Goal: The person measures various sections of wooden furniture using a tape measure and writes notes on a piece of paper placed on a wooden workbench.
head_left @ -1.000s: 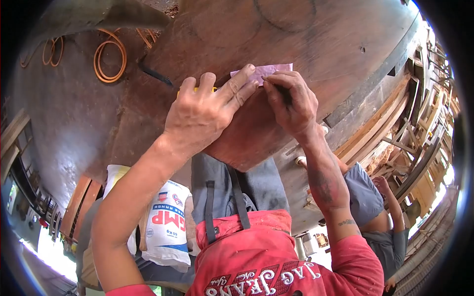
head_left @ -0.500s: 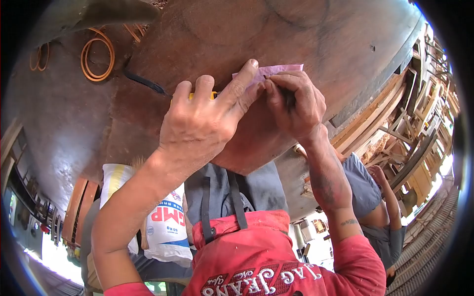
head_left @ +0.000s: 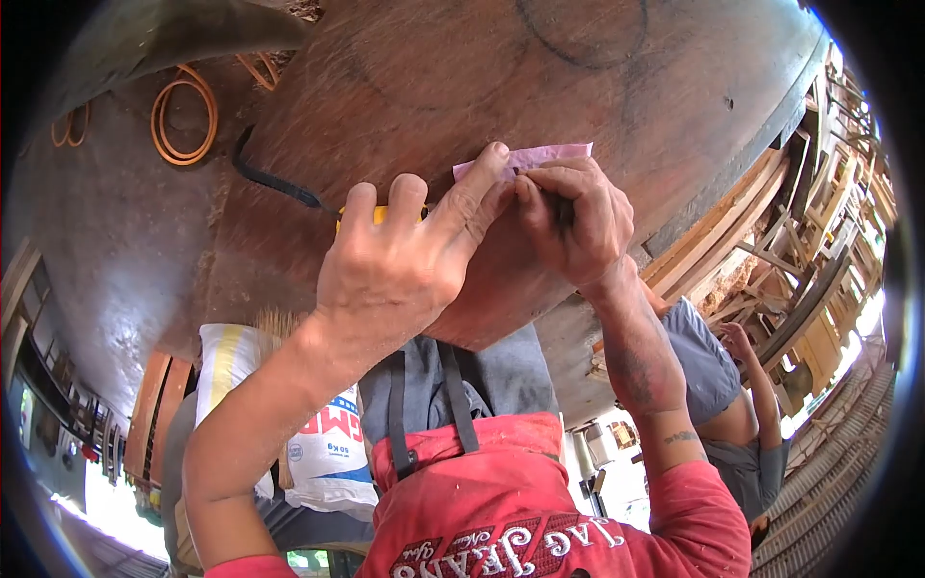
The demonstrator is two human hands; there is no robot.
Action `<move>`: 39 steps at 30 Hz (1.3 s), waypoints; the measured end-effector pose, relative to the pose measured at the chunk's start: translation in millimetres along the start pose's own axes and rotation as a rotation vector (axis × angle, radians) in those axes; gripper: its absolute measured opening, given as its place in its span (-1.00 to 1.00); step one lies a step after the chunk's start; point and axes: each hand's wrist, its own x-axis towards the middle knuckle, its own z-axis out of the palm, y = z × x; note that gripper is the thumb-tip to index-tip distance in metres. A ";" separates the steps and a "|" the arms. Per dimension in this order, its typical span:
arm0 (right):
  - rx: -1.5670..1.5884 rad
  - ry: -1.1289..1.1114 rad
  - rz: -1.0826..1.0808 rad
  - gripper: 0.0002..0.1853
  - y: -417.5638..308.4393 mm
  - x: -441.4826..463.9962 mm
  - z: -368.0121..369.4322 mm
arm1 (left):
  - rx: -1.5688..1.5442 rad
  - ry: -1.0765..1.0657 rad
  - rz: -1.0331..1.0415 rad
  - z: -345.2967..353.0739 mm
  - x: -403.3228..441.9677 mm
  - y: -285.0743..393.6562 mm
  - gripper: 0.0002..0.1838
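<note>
A strip of pink paper is just above the brown wooden surface, between my hands. My left hand has its index finger stretched across the paper's left part and its thumb closed in below. The other left fingers are spread by a yellow tape measure, partly hidden beneath them, with a black strap running off to its upper left. My right hand is closed in a pinch at the paper's lower edge. A small dark bit shows at the fingertips; what the pinch holds is hidden.
The brown wooden surface bears dark curved marks. Coiled orange hose lies at the upper left. A white printed sack stands by my left forearm. At right are a seated person and stacked wood.
The view has shifted slightly, so the paper and tape measure appear lower. Both hands keep nearly the same hold, fingertips close together at the paper.
</note>
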 end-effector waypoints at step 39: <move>-0.019 0.031 0.014 -0.76 -4.0 0.2 4.2 | 0.008 -0.025 0.002 -4.6 0.8 -0.7 -0.52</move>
